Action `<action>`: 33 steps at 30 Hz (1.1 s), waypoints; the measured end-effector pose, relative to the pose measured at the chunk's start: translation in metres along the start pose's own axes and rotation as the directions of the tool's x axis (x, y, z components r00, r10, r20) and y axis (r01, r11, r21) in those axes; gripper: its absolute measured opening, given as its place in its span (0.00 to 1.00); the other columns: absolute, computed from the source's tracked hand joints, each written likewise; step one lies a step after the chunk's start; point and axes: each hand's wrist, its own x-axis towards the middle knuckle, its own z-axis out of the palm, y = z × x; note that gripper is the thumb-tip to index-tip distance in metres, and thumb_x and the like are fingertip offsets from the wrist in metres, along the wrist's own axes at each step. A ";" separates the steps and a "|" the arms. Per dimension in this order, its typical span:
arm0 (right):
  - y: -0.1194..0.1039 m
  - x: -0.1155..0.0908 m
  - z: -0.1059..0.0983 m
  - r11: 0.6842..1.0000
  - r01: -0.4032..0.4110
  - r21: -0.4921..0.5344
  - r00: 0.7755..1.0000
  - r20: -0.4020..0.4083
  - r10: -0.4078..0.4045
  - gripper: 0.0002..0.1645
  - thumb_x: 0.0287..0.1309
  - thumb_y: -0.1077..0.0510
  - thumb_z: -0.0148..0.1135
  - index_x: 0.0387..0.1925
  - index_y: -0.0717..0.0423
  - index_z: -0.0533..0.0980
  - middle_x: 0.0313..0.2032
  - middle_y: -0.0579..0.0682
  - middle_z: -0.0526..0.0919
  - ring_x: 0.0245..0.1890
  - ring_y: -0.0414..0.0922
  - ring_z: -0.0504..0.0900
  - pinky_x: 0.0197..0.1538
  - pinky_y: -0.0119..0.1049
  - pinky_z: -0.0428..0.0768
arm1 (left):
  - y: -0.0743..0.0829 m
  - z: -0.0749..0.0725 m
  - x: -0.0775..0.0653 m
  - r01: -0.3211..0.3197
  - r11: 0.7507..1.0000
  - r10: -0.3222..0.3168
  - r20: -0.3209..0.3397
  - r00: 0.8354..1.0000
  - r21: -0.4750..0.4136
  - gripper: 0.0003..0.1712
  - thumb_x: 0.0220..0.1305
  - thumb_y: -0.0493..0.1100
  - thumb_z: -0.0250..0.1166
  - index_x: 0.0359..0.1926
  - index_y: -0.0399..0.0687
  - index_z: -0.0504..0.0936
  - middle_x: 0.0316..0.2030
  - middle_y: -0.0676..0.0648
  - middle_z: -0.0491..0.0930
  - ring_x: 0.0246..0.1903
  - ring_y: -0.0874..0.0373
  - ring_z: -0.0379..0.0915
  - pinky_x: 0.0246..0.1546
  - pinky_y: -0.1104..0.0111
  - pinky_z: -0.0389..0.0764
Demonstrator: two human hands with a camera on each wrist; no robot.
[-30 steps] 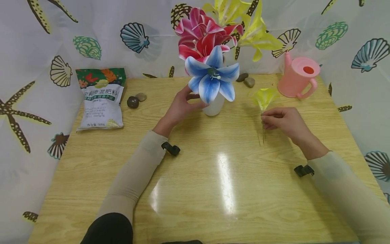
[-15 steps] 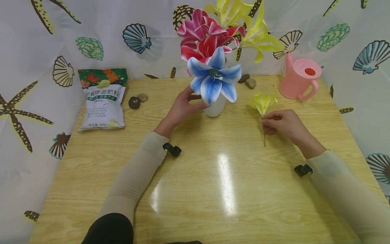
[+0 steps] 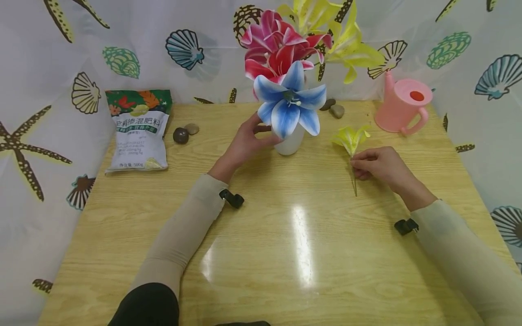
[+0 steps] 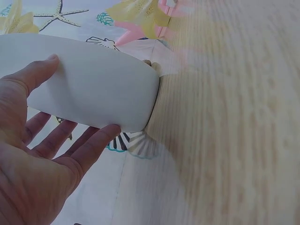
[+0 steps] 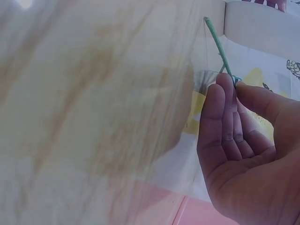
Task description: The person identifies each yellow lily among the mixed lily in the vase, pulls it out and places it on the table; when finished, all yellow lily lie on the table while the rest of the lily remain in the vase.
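From where I stand, the nearest stretch of the table (image 3: pixel 261 253) is wide wood between two beige sleeves (image 3: pixel 461 249), giving both forearms room side to side. Beyond it, the right hand (image 3: pixel 381 165) pinches the stem of a yellow flower (image 3: pixel 350 140) between thumb and fingertips — bloom away from the person, stem end slanting back; whether that end touches the wood I can't tell. A gap of wood parts this flower from the white vase (image 3: pixel 290 144), upright on the table, with the left hand (image 3: pixel 249 140) curled lightly about its side, thumb opposite the fingers. Above its mouth spread a blue flower (image 3: pixel 287 115), pink-red ones and more yellow ones, overhanging the back edge. The pink watering can (image 3: pixel 393 115) stands near the right back corner, the fertilizer bag (image 3: pixel 138 140) close by the left edge, pebbles (image 3: pixel 181 135) just beside it and others behind the vase. The wood is pale, grained and glossy — streaked with glare. White cloth (image 3: pixel 226 68) printed with shells and starfish closes off the back and both sides.
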 end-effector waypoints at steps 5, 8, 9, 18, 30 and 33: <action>0.001 0.001 -0.001 1.000 0.000 -0.007 1.000 -0.007 -0.001 0.25 0.80 0.55 0.68 0.63 0.74 0.82 0.35 0.41 0.93 0.32 0.34 0.91 0.42 0.32 0.94 | 0.001 0.000 0.001 0.005 1.000 -0.005 -0.002 1.000 0.016 0.48 0.72 0.48 0.78 0.87 0.60 0.65 0.82 0.49 0.71 0.76 0.42 0.76 0.71 0.45 0.86; 0.001 0.003 -0.001 1.000 -0.008 -0.021 1.000 -0.012 0.008 0.26 0.80 0.54 0.68 0.64 0.73 0.82 0.34 0.39 0.93 0.32 0.34 0.90 0.42 0.32 0.93 | 0.001 0.000 0.000 0.004 1.000 -0.004 -0.003 1.000 0.019 0.48 0.72 0.48 0.78 0.87 0.60 0.65 0.82 0.48 0.71 0.76 0.42 0.76 0.71 0.44 0.86; 0.002 0.004 -0.001 1.000 -0.011 -0.026 1.000 -0.013 0.011 0.26 0.80 0.54 0.68 0.64 0.73 0.82 0.34 0.39 0.93 0.32 0.33 0.90 0.42 0.32 0.93 | 0.002 0.000 0.000 0.003 1.000 -0.003 -0.002 1.000 0.018 0.48 0.72 0.48 0.78 0.87 0.60 0.65 0.82 0.48 0.71 0.76 0.42 0.76 0.71 0.44 0.86; 0.001 0.007 0.000 0.999 -0.007 -0.043 0.999 -0.033 0.006 0.25 0.80 0.53 0.69 0.63 0.72 0.84 0.33 0.38 0.92 0.31 0.32 0.89 0.41 0.30 0.92 | -0.001 0.000 0.001 -0.015 1.000 0.015 0.013 1.000 0.001 0.48 0.73 0.46 0.77 0.87 0.58 0.65 0.82 0.48 0.71 0.76 0.42 0.76 0.72 0.44 0.85; 0.000 0.007 0.001 0.999 -0.014 -0.051 0.999 -0.036 0.012 0.25 0.80 0.53 0.69 0.62 0.71 0.84 0.33 0.38 0.92 0.31 0.32 0.89 0.40 0.29 0.92 | 0.001 -0.001 0.001 -0.003 1.000 0.003 0.007 1.000 0.002 0.48 0.73 0.47 0.78 0.87 0.58 0.65 0.82 0.48 0.71 0.76 0.42 0.76 0.72 0.44 0.85; 0.000 0.007 0.001 0.999 -0.019 -0.048 0.999 -0.027 0.018 0.25 0.80 0.53 0.69 0.63 0.72 0.84 0.34 0.38 0.92 0.31 0.32 0.89 0.40 0.29 0.91 | 0.001 0.000 0.001 0.005 1.000 -0.005 0.006 1.000 0.005 0.47 0.73 0.47 0.78 0.86 0.58 0.66 0.82 0.48 0.72 0.76 0.43 0.76 0.73 0.45 0.85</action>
